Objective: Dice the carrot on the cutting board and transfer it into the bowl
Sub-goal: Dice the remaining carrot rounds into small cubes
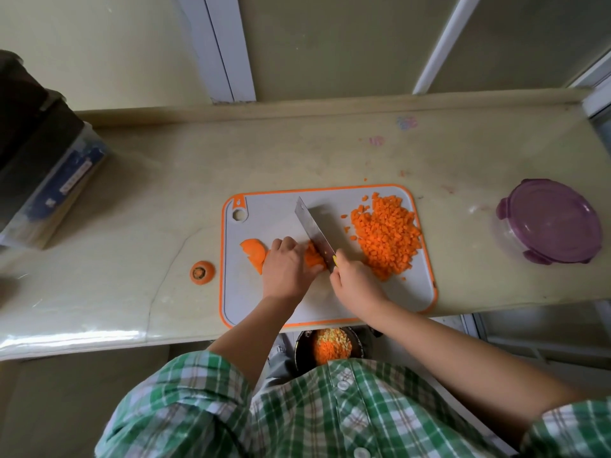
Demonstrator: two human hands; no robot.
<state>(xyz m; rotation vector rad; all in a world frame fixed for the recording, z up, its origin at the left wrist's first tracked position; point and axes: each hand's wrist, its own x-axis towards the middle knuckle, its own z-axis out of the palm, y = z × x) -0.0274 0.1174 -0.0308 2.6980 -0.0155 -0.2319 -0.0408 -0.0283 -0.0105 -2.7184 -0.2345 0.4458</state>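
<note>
Bowl: a dark bowl (300, 352) sits below the near edge of the tabletop (165, 193), close to the person's shirt. It already holds orange dice and some pale yellow bits.
Cutting board: the cutting board (413, 292) lies flat on the tabletop with its near edge at the tabletop's edge, right above the bowl.
Left hand: the left hand (287, 269) has its grip curled down over the uncut carrot (254, 256), knuckles toward the blade, pinning it to the board.
Right hand: the right hand (355, 282) has its grip wrapped tight round the handle of the knife (312, 229), whose blade meets the carrot just beside the left fingers.
Uncut carrot: stiff and dense, probably damp on its cut faces, so likely to slide. It is best held from above on its flat side, fingertips tucked back from the edge.
Diced heap: the diced heap (385, 233) lies on the right half of the board. It is light, loose and prone to roll or scatter, and a few bits already lie off the board. It looks better scraped with the blade or tipped off the board than pinched up.
Carrot top: the carrot top (202, 272) lies on the tabletop just left of the board, a scrap.
Lidded container: the lidded container (550, 223) stands well apart to the right, purple lid on.
</note>
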